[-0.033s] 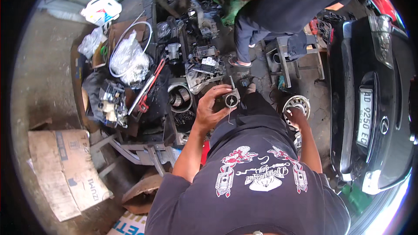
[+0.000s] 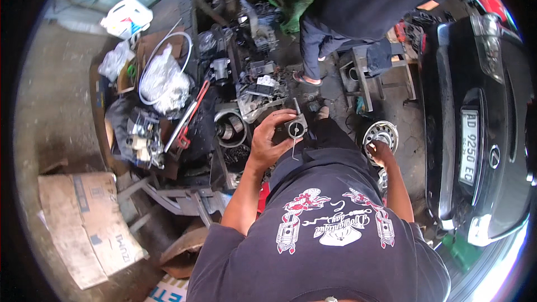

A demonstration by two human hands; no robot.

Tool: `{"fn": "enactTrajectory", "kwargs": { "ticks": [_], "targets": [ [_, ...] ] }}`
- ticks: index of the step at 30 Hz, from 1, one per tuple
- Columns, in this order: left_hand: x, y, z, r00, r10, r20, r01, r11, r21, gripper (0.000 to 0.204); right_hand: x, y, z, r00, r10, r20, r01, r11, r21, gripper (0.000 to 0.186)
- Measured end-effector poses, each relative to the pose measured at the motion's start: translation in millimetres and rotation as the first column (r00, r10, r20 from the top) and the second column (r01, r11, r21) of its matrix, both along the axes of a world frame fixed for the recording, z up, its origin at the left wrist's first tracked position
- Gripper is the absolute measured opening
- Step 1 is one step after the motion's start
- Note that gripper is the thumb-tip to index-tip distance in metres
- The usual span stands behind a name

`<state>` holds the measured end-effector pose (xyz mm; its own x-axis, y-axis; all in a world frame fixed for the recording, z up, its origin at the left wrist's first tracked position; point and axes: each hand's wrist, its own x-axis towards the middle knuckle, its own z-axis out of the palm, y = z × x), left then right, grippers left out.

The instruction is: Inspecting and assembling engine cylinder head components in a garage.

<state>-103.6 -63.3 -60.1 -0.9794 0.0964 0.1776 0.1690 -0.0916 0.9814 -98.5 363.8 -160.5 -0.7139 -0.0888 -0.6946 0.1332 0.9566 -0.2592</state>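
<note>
My left hand [image 2: 268,141] is closed round a small grey metal part with a round bore [image 2: 296,129], thumb below and fingers above. A short rod points up from the part, and a thin bent wire hangs under it. My right hand [image 2: 381,153] is lower on the right, fingers curled, over the near left edge of a pale steel wheel rim [image 2: 388,132]. Whether it touches the rim or pinches something small, I cannot make out.
Left of me is a cluttered bench with a hacksaw [image 2: 193,114], a clear plastic bag [image 2: 165,84] and greasy engine parts [image 2: 142,140]. A person [image 2: 358,8] stands ahead near a metal stand [image 2: 363,81]. A black car [image 2: 475,128] is at the right, flattened cardboard [image 2: 86,226] at the lower left.
The whole view has shifted slightly. My right hand has turned a little at the wheel rim, while my left hand keeps the metal part in almost the same place.
</note>
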Motion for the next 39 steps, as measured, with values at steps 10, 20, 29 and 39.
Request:
{"fn": "enactTrajectory", "kwargs": {
  "ticks": [10, 20, 29, 39],
  "targets": [
    [-73, 43, 4, 0.962, -0.017, 0.274, 0.015, 1.0, 0.008, 0.051, 122, 96, -92, 0.837, -0.532, 0.128, 0.54, 0.841, -0.031, 0.031],
    [-178, 100, 9, 0.954, 0.15, 0.26, -0.12, 0.984, -0.129, 0.047, -20, 143, -135, 0.758, -0.62, 0.202, 0.65, 0.744, -0.156, 0.029],
    [-300, 147, 27, 0.958, -0.005, 0.286, 0.025, 0.997, -0.068, 0.051, -186, 159, -97, 0.757, -0.642, -0.123, 0.595, 0.755, -0.276, 0.03],
    [-502, 125, 5, 0.925, -0.061, 0.374, 0.078, 0.997, -0.03, 0.048, -258, 140, -190, 0.507, -0.855, 0.11, 0.846, 0.469, -0.255, 0.022]
  ]
}}
